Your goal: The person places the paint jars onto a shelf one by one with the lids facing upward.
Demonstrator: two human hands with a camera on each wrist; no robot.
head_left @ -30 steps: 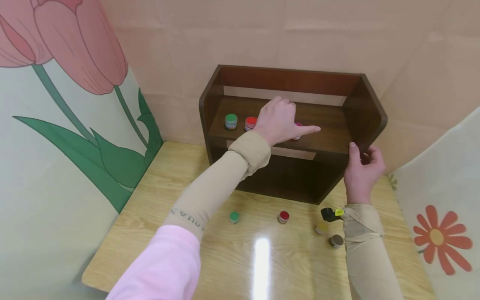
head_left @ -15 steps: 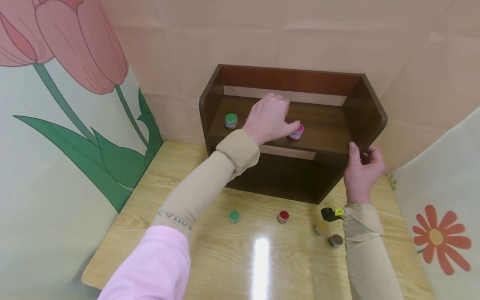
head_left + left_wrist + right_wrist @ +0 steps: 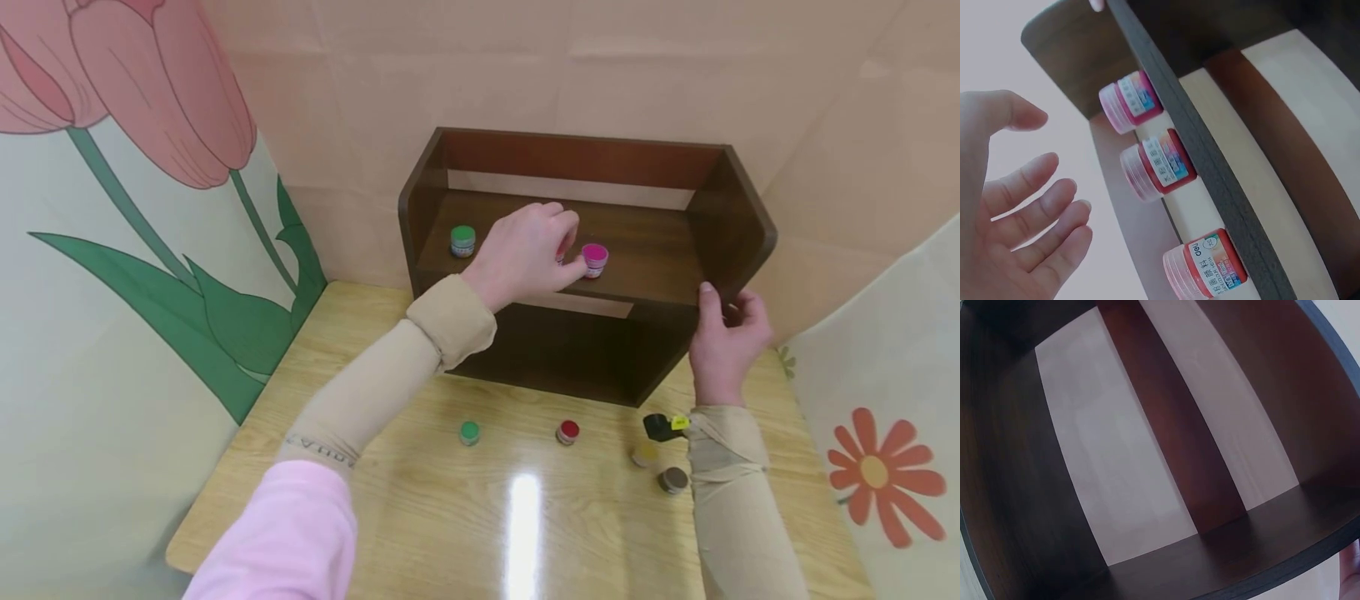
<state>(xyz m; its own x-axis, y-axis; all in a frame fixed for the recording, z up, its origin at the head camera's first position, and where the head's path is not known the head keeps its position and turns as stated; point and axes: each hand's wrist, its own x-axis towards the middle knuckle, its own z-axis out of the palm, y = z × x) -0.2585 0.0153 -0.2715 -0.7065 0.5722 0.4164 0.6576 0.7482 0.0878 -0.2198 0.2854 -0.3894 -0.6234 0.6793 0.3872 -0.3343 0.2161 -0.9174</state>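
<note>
My left hand (image 3: 523,254) is over the upper board of a dark brown wooden shelf (image 3: 645,287). In the left wrist view its fingers (image 3: 1041,209) are loosely bent, apart from the jars. Closest to the thumb stands a small paint jar with magenta contents (image 3: 1134,103), then a dark red one (image 3: 1166,164) and a bright red one (image 3: 1213,265). The head view shows the magenta lid, while the hand covers most of the red jars. A green-lidded jar (image 3: 462,242) stands farther left. My right hand (image 3: 727,346) grips the shelf's right side, thumb in front.
On the wooden table (image 3: 360,500) before the shelf are a small green jar (image 3: 469,433), a red jar (image 3: 567,432), a yellow jar (image 3: 644,454) and a dark brown-lidded jar (image 3: 673,480). A plain backdrop (image 3: 525,67) rises behind the shelf.
My left hand has drawn leftward and slightly back, its thumb folding in, so the magenta lid is uncovered and the red one hidden. The right hand keeps its grip.
</note>
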